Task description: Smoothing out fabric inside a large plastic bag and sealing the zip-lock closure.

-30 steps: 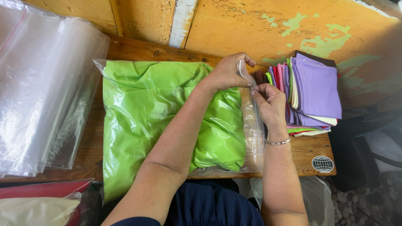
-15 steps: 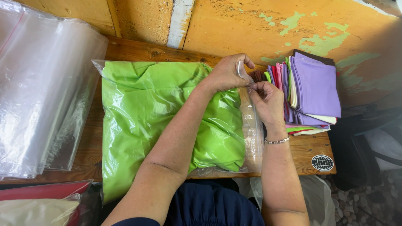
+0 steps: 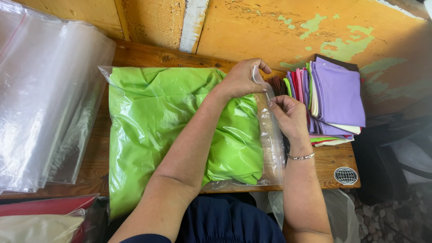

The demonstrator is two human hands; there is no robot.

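Observation:
A folded lime-green garment (image 3: 157,121) lies inside a clear plastic bag (image 3: 272,148) on a wooden bench (image 3: 333,162). My left hand (image 3: 240,81) pinches the bag's open right edge near its far corner. My right hand (image 3: 290,117) pinches the same edge just below it, a thin bracelet on the wrist. Both forearms reach over the bag from the near side.
A stack of folded cloths (image 3: 330,101) in purple, pink, green and cream sits at the bench's right end. Empty clear bags (image 3: 45,99) are piled at the left. Bagged red and cream garments (image 3: 40,220) lie at the lower left. An orange wall (image 3: 270,31) stands behind.
Both hands stay on the bag's right edge; the fingers have shifted only slightly along it.

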